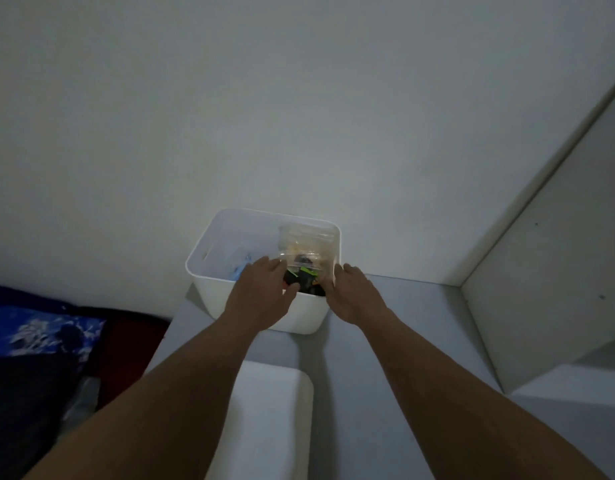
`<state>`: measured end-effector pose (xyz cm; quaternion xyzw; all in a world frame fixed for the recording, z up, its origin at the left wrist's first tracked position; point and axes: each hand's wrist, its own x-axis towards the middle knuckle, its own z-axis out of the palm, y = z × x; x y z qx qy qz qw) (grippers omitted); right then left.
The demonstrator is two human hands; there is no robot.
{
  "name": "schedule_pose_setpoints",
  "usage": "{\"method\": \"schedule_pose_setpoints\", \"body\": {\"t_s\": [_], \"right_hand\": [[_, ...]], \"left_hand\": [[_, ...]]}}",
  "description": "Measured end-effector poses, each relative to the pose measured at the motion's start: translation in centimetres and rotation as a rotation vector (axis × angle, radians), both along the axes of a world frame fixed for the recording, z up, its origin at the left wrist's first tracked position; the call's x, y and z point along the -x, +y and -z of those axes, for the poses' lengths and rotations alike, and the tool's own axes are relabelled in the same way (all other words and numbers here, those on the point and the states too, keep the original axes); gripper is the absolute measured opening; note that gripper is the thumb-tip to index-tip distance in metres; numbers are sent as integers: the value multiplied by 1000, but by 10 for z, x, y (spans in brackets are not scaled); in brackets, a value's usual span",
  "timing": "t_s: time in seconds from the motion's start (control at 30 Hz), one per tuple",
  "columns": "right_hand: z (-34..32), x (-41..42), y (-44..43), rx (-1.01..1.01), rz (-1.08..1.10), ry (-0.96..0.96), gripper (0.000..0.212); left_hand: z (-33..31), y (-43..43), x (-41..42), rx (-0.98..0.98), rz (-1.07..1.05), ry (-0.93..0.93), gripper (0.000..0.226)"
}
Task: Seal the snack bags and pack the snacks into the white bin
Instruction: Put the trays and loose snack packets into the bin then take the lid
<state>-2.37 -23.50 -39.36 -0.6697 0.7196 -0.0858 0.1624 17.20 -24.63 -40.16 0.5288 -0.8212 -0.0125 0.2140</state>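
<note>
Left hand (261, 292): fingers and thumb pinch the left edge of the clear snack bag (308, 244).
Clear snack bag: upright inside the white bin (209, 244), which stands on the bench (403, 306).
Right hand (354, 292): at the bag's right edge; grip unclear.
Technique: lower it level, seal uppermost.

Much in and around the white bin (299, 315) is masked, blurred or cropped.
The left hand (261, 294) covers part of the bin's near rim and most of a blue item (239, 271) inside. The right hand (355, 296) blurs into the bin's right rim beside the clear bag (309, 242), so neither grip can be read. The dark, green-marked pack (304, 277) under the bag is too blurred to identify. In front of the bin, a white slab (275, 414) runs off the bottom edge. Left of the bin, blue-patterned cloth (39, 330) is cropped.
</note>
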Motion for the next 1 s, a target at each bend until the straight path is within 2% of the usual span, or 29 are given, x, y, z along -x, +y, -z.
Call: {"method": "schedule_pose_setpoints", "body": {"t_s": [0.13,0.3,0.53,0.73,0.9,1.0], "right_hand": [[1,-13,44,56,48,-56,51],[24,-44,101,36,99,-61,55],[67,-92,149,-69,143,-63,63],[103,-122,189,-160,206,-49,62],[129,-130,217,-213,272,-56,59],[139,-133,224,-264,349,-69,64]], "left_hand": [[0,43,-32,-49,-86,-31,60],[28,91,-84,-145,-169,12,48],[76,130,-152,-310,-204,21,51],[120,164,-197,-461,-243,-18,61],[144,179,-218,-478,-312,-94,71],[150,182,-212,-546,-389,-12,75]]}}
